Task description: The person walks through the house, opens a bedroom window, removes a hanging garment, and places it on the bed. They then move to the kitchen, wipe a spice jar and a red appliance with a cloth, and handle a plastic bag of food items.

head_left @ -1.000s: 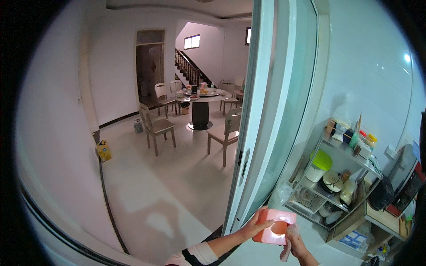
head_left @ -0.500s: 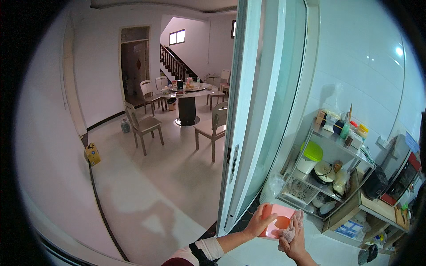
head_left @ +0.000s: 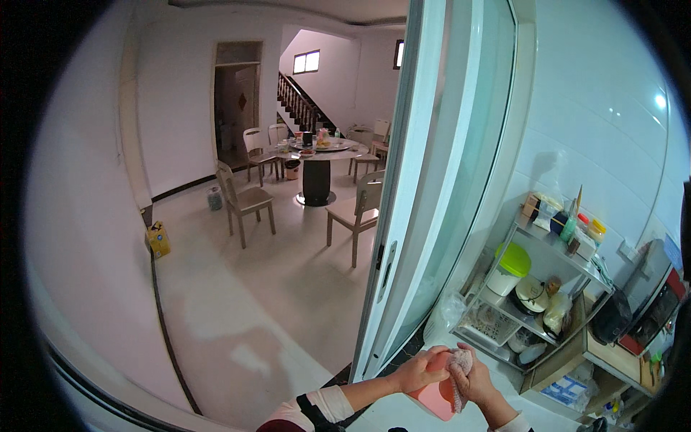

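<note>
A pink box (head_left: 433, 401) is held low in front of me, tipped so that its lower end points down toward the floor. My left hand (head_left: 423, 369) grips the far upper part of it, fingers bent round the edge. A greyish-pink cloth (head_left: 459, 362) is bunched in my right hand (head_left: 475, 379), which presses it against the box's right side. Fingers and cloth cover much of the box, and its opening is hidden.
A sliding glass door (head_left: 432, 180) stands just beyond my hands. To the right are a metal shelf rack (head_left: 536, 234) with jars, a green-lidded bucket (head_left: 512, 261), and a low wooden cabinet (head_left: 576, 367). Through the doorway stand a round table (head_left: 349, 150) and chairs (head_left: 248, 201).
The box has been tilted and turned, so its round opening no longer shows. My right hand with the cloth has moved up and closer to my left. The view has shifted slightly.
</note>
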{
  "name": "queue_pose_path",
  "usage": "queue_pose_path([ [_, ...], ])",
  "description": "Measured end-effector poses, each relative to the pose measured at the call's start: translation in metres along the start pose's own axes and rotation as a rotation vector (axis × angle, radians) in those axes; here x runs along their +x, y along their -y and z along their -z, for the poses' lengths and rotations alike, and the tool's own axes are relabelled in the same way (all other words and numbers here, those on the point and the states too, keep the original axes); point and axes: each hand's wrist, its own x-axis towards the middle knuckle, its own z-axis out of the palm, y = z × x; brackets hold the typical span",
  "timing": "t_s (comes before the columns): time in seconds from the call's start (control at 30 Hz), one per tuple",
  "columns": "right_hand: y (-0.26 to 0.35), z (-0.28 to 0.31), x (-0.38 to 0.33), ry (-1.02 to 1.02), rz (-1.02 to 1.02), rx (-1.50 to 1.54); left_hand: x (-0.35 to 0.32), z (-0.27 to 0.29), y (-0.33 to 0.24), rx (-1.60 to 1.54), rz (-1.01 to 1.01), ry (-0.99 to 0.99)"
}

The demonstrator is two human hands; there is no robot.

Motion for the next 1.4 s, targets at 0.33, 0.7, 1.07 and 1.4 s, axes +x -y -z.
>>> queue_pose_path([
  [0.33, 0.025, -0.061, 0.047, -0.030, -0.030, 0.248, -0.037, 0.078, -0.006, 0.045, 0.125, -0.275],
  [0.7, 0.109, -0.227, 0.117, 0.514, -0.391, 0.956, -0.144, 0.209, -0.006, -0.235, -0.010, -1.141],
  [1.07, 0.166, -0.364, 0.252, 0.684, -0.322, 1.082, -0.211, 0.338, 0.066, -0.029, -0.046, -1.395],
  [1.4, 0.224, -0.473, 0.431, 0.784, -0.231, 0.986, -0.213, 0.537, 0.091, 0.063, 0.390, -1.353],
])
